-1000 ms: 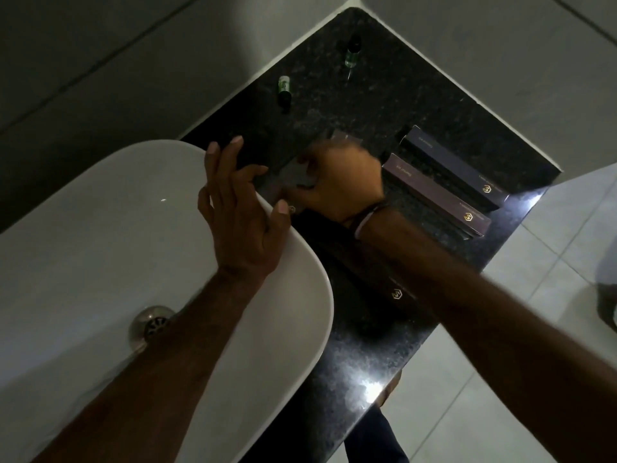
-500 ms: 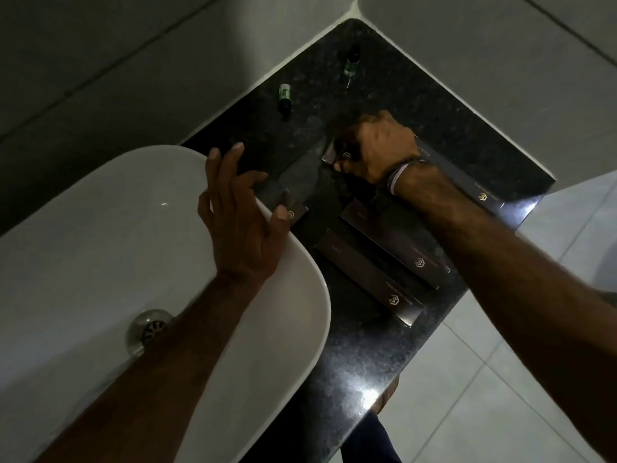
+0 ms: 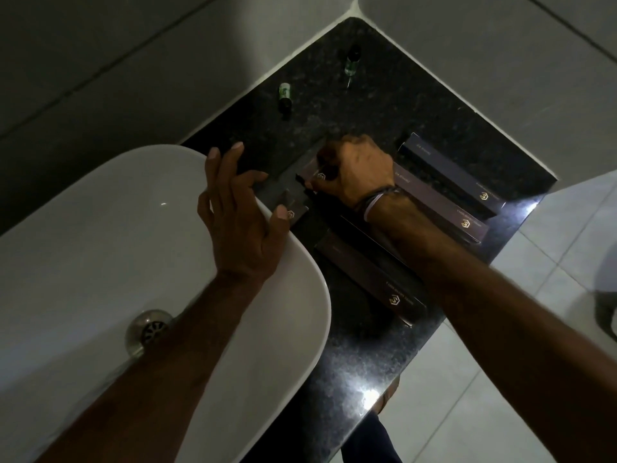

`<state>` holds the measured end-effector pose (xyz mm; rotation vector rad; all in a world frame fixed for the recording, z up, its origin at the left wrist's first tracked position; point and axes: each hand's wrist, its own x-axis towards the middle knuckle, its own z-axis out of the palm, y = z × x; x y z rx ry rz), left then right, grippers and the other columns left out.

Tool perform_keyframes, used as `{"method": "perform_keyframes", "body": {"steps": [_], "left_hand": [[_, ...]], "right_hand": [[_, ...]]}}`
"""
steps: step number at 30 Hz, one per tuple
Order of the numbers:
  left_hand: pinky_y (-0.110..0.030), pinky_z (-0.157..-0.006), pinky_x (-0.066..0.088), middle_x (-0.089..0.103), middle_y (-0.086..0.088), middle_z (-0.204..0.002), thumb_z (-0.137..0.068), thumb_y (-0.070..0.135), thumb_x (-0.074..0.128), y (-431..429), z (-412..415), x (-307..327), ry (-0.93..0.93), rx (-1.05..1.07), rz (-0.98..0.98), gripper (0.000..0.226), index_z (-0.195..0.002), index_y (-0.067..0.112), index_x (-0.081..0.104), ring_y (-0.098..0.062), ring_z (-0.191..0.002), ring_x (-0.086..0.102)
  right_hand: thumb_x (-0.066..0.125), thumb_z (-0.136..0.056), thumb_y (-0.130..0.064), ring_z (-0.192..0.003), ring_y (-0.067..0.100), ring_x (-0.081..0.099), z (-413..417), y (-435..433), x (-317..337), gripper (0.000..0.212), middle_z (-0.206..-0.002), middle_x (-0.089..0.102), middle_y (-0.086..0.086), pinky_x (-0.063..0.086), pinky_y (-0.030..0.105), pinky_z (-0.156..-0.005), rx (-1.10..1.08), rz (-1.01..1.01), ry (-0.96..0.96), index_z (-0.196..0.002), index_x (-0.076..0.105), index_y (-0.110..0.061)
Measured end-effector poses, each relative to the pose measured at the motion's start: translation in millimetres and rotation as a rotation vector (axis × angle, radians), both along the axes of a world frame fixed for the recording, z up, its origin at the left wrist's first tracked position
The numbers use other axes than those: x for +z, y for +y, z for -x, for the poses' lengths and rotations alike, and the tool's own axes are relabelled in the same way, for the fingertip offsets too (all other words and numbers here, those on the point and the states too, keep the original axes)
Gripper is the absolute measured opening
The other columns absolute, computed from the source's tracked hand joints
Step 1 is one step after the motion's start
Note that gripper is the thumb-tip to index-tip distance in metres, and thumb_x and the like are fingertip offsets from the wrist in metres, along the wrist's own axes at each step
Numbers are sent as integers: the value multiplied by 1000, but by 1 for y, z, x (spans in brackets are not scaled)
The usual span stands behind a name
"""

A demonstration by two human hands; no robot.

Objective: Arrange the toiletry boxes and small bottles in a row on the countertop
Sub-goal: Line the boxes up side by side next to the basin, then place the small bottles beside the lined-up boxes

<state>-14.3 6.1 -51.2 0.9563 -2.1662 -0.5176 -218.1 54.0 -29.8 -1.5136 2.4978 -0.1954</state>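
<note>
On the black granite countertop (image 3: pixel 377 359) lie several long dark toiletry boxes. Two lie side by side at the right, a navy one (image 3: pixel 454 173) and a purple one (image 3: pixel 440 203). Another long box (image 3: pixel 367 272) lies nearer the front, partly under my right forearm. My right hand (image 3: pixel 354 172) is shut on a small box (image 3: pixel 312 172) at the counter's middle. A second small box (image 3: pixel 290 208) sits by the basin rim. My left hand (image 3: pixel 240 218) hovers open over that rim, holding nothing. Two small green bottles stand at the back, one (image 3: pixel 284 95) left and one (image 3: pixel 352 61) in the corner.
A white oval basin (image 3: pixel 100 248) with a metal drain (image 3: pixel 148 330) fills the left. Grey tiled walls meet behind the counter's far corner. Pale floor tiles (image 3: pixel 467 412) lie below the counter's right edge.
My right hand came back from the far boxes toward the counter's middle with a small box in its grip. The two right boxes now show uncovered. My left hand stayed put.
</note>
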Motion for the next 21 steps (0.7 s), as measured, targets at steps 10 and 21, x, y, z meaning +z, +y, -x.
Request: {"method": "perform_keyframes", "body": {"steps": [10,21], "left_hand": [[-47,-111,30,38,-11,-158,-100,62,24,1,1,0,12,2,11,61,-123,14,53,-28,-155,21],[-51,-113,30,36,-11,-159,-94,51,37,2,0,1,48,-10,-33,47,-123,16,50,-23,-156,16]], "right_hand": [[58,-75,-76,-112,22,59,-5,11,4,73,-122,63,3,51,36,-83,-56,68,-14,-127,60,-25],[51,-95,-49,-115,27,63,21,-103,35,44,-127,64,7,51,45,-96,21,70,98,-128,61,-23]]}}
